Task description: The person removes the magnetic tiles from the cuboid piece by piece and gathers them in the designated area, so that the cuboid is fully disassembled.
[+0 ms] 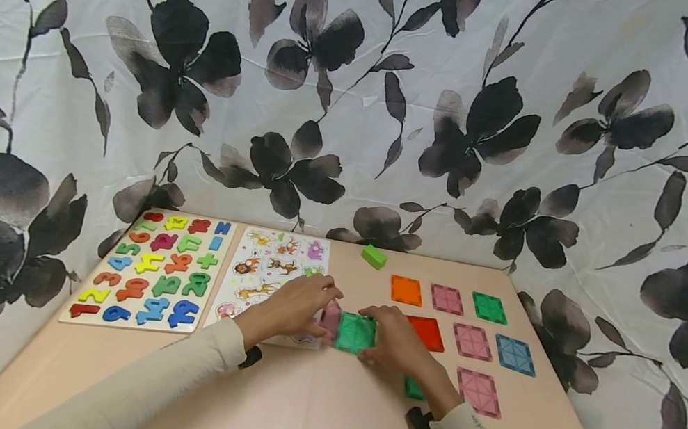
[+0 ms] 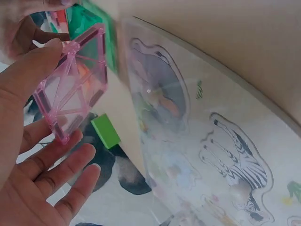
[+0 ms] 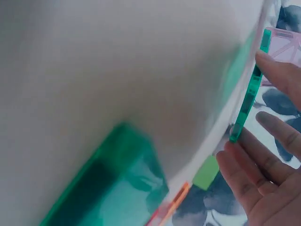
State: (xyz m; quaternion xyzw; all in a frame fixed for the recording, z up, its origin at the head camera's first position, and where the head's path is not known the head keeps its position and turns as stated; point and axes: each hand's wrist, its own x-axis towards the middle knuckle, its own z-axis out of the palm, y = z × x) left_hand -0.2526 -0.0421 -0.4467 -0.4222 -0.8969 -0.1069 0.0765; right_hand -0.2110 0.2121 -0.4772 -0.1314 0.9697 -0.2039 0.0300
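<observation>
My left hand pinches a translucent pink magnetic tile between thumb and fingers. In the left wrist view the pink tile is held upright, its other fingers spread loosely below. My right hand holds a green magnetic tile by its edges, thumb on one side and fingertips on the other. The right wrist view shows this green tile nearly edge-on, with the pink one just beyond. The two held tiles are side by side; whether their edges touch I cannot tell.
At right lie several magnetic tiles, among them an orange tile, a red tile and a blue tile. A green block sits at the back. On the left are a number puzzle board and an animal puzzle board.
</observation>
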